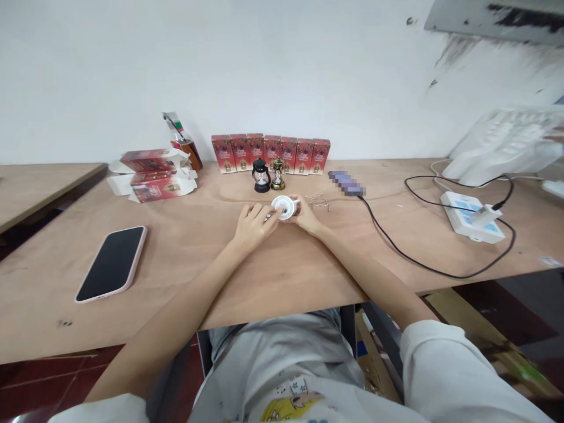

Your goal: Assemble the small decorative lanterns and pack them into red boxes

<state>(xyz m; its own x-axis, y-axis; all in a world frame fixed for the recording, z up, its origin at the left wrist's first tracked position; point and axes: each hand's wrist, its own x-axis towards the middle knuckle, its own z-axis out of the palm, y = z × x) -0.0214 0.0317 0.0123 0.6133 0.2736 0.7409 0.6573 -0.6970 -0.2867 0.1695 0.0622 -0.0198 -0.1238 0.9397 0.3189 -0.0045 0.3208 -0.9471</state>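
Note:
Both hands meet around a small white lantern (282, 204), its round base tipped toward me with a darker spot in the middle. My right hand (305, 216) is closed around its body from the right. From the left, my left hand (258, 225) has its fingers bent and pressed to the base; whether a small part sits between the fingertips is hidden. Thin metal wire pieces (319, 202) lie just right of my right hand. Behind the hands stand a black lantern (261, 176) and a bronze-coloured lantern (278, 174), both upright.
A row of red boxes (288, 154) stands along the wall. Opened red boxes (154, 176) and a bottle (192, 154) are at the back left. A phone (112, 264) lies front left. At right, a cabled phone (346, 183), power strip (469, 214) and white plastic bundle (497, 147).

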